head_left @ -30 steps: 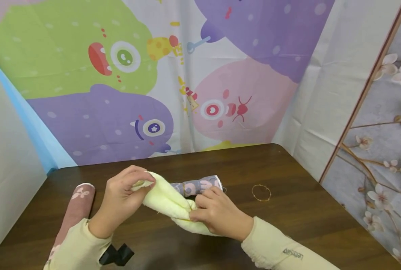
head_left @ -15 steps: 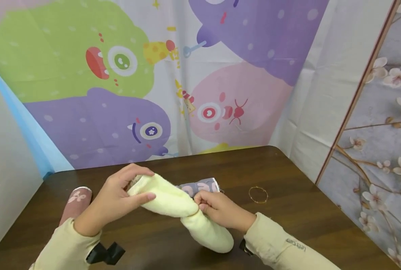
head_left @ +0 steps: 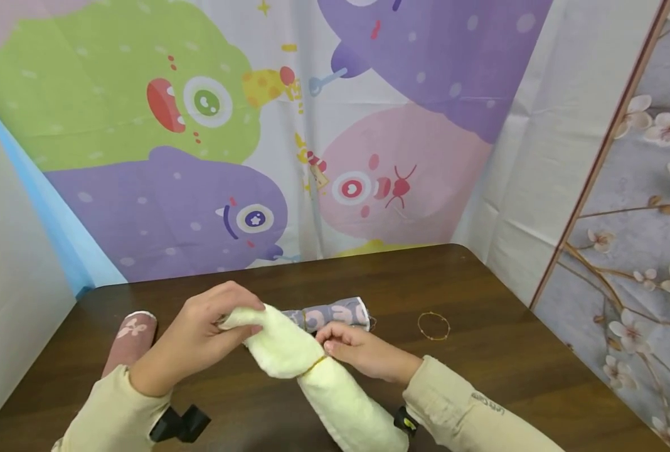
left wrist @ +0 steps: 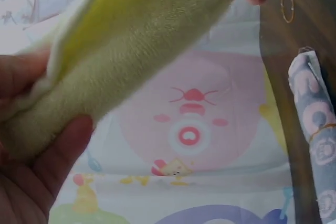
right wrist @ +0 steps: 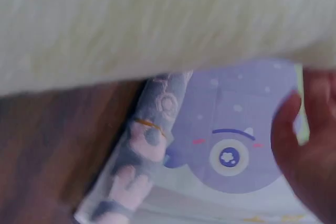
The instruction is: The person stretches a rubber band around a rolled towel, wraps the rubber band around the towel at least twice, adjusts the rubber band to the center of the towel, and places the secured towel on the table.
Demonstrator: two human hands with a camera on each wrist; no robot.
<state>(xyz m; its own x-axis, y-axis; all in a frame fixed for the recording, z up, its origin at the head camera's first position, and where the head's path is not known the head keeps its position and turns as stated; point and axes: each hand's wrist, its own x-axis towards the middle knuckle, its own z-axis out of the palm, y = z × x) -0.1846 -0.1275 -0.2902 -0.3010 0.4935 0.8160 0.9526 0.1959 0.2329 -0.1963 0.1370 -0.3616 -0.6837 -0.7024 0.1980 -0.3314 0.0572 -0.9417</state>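
Observation:
A pale yellow rolled towel (head_left: pixel 340 395) slants above the table, bent where a thin brown band (head_left: pixel 311 366) rings its middle. My left hand (head_left: pixel 199 339) pinches its upper end between thumb and fingers; in the left wrist view, the thumb (left wrist: pixel 65 148) presses the cloth and the roll's folded edge gapes. Beside the band is my right hand (head_left: pixel 363 351), fingers loosely bent, thumb and fingers apart in the right wrist view. Whether its fingertips touch the band is hard to see. The towel's lower part passes in front of the right wrist.
Behind the hands lies a grey-and-pink rolled towel (head_left: pixel 335 316) with a band round it. A pink rolled towel (head_left: pixel 132 339) rests at the left, partly behind the left forearm. One loose thin band ring (head_left: pixel 433 326) lies on the dark wooden table (head_left: pixel 482 376), right of the hands.
The right hand was curled at the band and has loosened its fingers. The yellow towel's lower part has swung out, now long and straight below the band. The left hand keeps its end.

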